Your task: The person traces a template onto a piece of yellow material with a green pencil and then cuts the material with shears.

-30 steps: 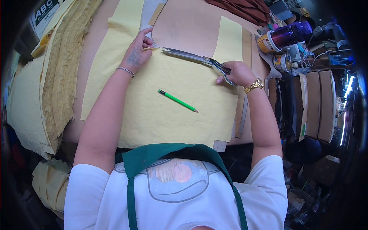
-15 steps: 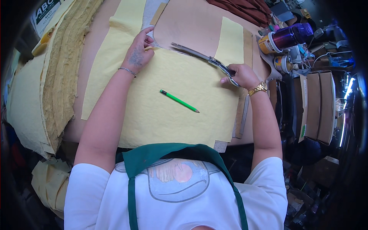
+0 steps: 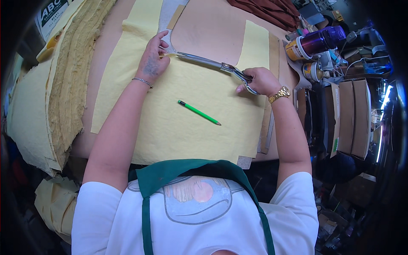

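Note:
A pale yellow sheet of felt-like material (image 3: 191,144) lies across the work surface, with a deep curved cut-out along its far side. My left hand (image 3: 155,57) pinches the sheet at the inner corner of that cut-out, its forefinger stretched forward. My right hand (image 3: 261,80) is closed round the handles of large metal scissors (image 3: 204,61). Their blades point left along the far edge of the sheet, with the tips close to my left fingers; the blades look nearly closed. A green pencil (image 3: 199,112) rests on the sheet, nearer to me.
Thick stacked yellowish sheets (image 3: 68,85) stand at the left edge. Brown cardboard strips (image 3: 274,55) lie under the sheet's right side. Farther right are a purple bottle (image 3: 321,40), tubs (image 3: 313,71) and upright cardboard boxes (image 3: 353,119). Dark red cloth (image 3: 272,10) is heaped at the back.
My right hand has moved left with the scissors, bringing their tips to my left fingers, and the blades sit lower against the sheet's edge. My left hand has barely moved.

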Motion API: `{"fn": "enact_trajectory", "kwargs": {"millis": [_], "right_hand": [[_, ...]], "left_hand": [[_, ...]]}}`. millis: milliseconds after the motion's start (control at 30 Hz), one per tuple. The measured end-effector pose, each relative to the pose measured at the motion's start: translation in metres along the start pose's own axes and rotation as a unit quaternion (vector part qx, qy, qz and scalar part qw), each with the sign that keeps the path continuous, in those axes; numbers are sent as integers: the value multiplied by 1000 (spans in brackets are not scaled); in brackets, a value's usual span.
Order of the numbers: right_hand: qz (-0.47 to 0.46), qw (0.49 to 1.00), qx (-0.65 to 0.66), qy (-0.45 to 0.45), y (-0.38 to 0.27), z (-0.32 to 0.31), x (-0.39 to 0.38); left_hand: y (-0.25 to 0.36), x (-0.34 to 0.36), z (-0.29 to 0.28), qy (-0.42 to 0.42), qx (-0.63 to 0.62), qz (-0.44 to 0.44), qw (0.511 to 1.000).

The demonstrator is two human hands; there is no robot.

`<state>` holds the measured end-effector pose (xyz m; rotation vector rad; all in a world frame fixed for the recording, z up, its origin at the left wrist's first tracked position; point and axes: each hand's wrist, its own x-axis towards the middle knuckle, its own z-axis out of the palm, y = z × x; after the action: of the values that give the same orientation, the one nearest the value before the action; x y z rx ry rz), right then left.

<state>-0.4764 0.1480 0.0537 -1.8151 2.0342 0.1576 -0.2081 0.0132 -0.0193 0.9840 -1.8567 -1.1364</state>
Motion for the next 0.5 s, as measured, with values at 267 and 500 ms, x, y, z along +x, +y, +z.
{"fn": "enact_trajectory", "kwargs": {"millis": [267, 500], "right_hand": [[-38, 999, -12, -2, -5, 1, 8], [-17, 1000, 5, -19, -7, 0, 9]], "left_hand": [[0, 0, 0, 3, 4, 8, 1000], [-2, 1, 1, 8, 9, 5, 1000]]}}
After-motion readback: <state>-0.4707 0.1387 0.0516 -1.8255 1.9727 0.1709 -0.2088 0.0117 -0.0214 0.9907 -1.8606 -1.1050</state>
